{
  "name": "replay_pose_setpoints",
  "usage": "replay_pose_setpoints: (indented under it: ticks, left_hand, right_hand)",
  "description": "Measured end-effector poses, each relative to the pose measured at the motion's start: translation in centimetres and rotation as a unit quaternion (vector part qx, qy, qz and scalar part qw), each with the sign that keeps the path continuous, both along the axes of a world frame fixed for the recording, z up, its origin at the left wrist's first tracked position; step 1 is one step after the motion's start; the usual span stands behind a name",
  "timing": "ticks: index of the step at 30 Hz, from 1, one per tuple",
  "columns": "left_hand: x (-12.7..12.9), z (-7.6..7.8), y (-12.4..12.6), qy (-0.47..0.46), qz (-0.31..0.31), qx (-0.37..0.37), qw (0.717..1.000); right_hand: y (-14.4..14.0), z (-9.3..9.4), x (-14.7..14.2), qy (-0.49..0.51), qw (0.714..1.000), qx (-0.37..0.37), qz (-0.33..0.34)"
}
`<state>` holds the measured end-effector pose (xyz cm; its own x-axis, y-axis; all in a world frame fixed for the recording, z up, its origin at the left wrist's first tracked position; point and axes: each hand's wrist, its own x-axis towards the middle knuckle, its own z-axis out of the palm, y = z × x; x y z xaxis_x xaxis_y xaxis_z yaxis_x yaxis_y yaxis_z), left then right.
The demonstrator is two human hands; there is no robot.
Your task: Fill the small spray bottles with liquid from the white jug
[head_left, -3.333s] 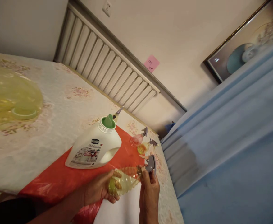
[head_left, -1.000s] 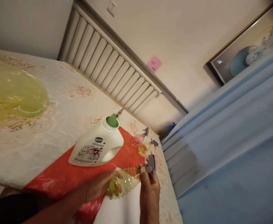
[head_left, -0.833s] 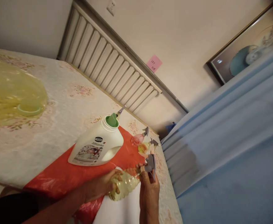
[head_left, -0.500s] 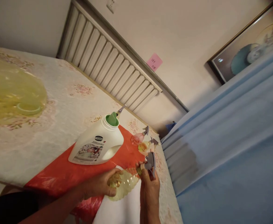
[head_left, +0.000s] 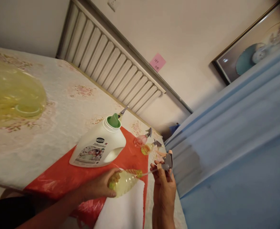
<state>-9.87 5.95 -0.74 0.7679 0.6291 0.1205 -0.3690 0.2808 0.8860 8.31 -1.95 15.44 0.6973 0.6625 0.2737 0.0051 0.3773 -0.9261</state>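
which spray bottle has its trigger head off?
The yellowish spray bottle in the left hand; the right hand holds its grey trigger head pulled out. The pink bottle and small yellow bottle keep theirs.

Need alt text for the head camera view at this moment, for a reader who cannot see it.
A left hand holds a small clear bottle while the right hand holds its grey trigger sprayer drawn out, the tube spanning the gap. Behind, on red plastic sheet, stand a white jug and two small spray bottles.

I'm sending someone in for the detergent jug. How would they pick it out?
On the red plastic sheet over the floral table stands the white detergent jug. It is the biggest, only opaque bottle there, uncapped with a green spout, unlike the small clear spray bottles.
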Motion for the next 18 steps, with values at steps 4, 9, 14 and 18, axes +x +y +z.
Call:
replay_pose_setpoints:
  ticks: [4,9,14,18]
  left_hand:
    - [-0.2,0.3,0.0,0.085,0.03,0.062,0.994]
    - [-0.1,0.5,0.1,0.12,0.073,0.115,0.983]
    - [-0.1,0.8,-0.1,0.163,0.129,0.161,0.965]
    - [-0.3,1.0,-0.3,0.19,0.166,0.211,0.944]
  right_hand:
    - [-0.3,0.4,0.6,-0.006,0.999,0.025,-0.028]
    - [-0.6,0.9,0.9,-0.007,0.998,0.035,-0.046]
    - [-0.6,0.3,1.2,0.007,0.999,0.034,-0.029]
    - [-0.5,0.1,1.5,0.017,0.999,0.03,-0.034]
